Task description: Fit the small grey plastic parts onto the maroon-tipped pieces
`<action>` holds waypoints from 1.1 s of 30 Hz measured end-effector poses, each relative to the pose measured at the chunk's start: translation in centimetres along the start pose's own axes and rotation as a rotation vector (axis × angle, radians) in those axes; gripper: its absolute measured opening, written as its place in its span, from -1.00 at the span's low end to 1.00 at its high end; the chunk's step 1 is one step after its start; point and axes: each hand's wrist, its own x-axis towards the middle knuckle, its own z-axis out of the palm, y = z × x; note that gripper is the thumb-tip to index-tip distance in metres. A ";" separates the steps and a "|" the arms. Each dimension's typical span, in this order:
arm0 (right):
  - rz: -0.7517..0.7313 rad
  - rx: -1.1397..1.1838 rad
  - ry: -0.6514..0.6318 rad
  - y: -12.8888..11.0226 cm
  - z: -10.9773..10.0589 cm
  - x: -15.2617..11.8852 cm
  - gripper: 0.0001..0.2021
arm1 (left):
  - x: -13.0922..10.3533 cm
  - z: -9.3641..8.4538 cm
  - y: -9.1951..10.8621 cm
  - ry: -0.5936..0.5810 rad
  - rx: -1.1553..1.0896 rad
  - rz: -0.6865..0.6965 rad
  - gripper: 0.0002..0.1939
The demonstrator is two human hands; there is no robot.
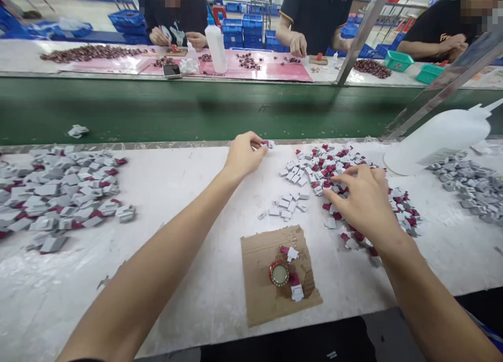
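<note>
My left hand (244, 155) pinches a small white and maroon part (268, 143) near the table's far edge. Over the right-hand pile of white and maroon parts (324, 165), my right hand (359, 194) has its thumb and fingers apart; nothing shows between them. Loose white pieces (288, 205) lie left of that pile. On a brown cardboard piece (257, 278) in front are a red-rimmed bottle cap (280, 274) and two white and maroon parts (296, 288), beside a dark wet stain.
A large pile of grey and maroon pieces (58, 189) covers the left. At right, a big white bottle (436, 139) stands by a grey pile (471, 186). Beyond the green belt (176, 108), people work at another table (23, 63). A metal post (363, 34) rises at right.
</note>
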 end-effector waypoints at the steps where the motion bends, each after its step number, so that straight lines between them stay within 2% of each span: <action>1: -0.020 -0.031 -0.012 0.4 0.5 0.3 -0.74 | 1.9 0.1 -0.7 0.034 0.021 -0.021 -0.95; 3: -0.041 -0.036 -0.019 0.7 1.2 0.6 -0.78 | 4.8 0.0 -2.1 0.089 0.065 -0.059 -0.96; 5: -0.034 0.001 -0.003 0.6 1.1 0.4 -0.81 | 6.5 -0.4 -3.3 0.124 0.104 -0.086 -0.84; 7: -0.024 0.098 0.003 0.2 0.1 -0.2 -0.82 | 7.2 -1.0 -4.3 0.142 0.140 -0.117 -0.74; 10: 0.005 0.322 -0.044 -0.8 -2.3 -1.9 -0.84 | 6.5 -2.2 -5.0 0.146 0.198 -0.172 -0.69; 14: -0.042 0.446 -0.164 -1.9 -4.2 -5.7 -0.89 | 2.9 -3.5 -4.0 0.176 0.237 -0.176 -0.81; 15: -0.069 0.448 -0.190 -2.1 -4.1 -6.8 -0.89 | 1.4 -3.7 -3.5 0.176 0.238 -0.146 -0.87; 17: -0.105 0.439 -0.239 -2.1 -3.6 -8.9 -0.89 | -2.4 -3.7 -2.4 0.125 0.225 -0.037 -0.82; 19: -0.130 0.432 -0.289 -2.0 -2.7 -10.6 -0.86 | -6.4 -3.3 -1.3 -0.136 0.157 0.204 -0.80; 20: -0.131 0.426 -0.310 -1.9 -2.3 -11.3 -0.84 | -8.3 -3.0 -0.8 -0.239 0.135 0.268 -0.80; 23: -0.115 0.424 -0.360 -1.8 -1.7 -12.5 -0.79 | -12.3 -1.7 0.2 -0.410 0.142 0.344 -0.76; 26: -0.112 0.426 -0.339 -1.6 -1.7 -13.0 -0.70 | -13.3 -0.3 0.6 -0.419 0.181 0.339 -0.72; 30: -0.206 0.402 -0.238 -1.1 -1.7 -13.5 -0.65 | -12.4 0.9 0.9 -0.384 0.180 0.266 -0.82; 33: -0.172 0.399 -0.159 -1.0 -1.5 -13.8 -0.71 | -11.7 0.9 1.1 -0.407 0.140 0.215 -0.86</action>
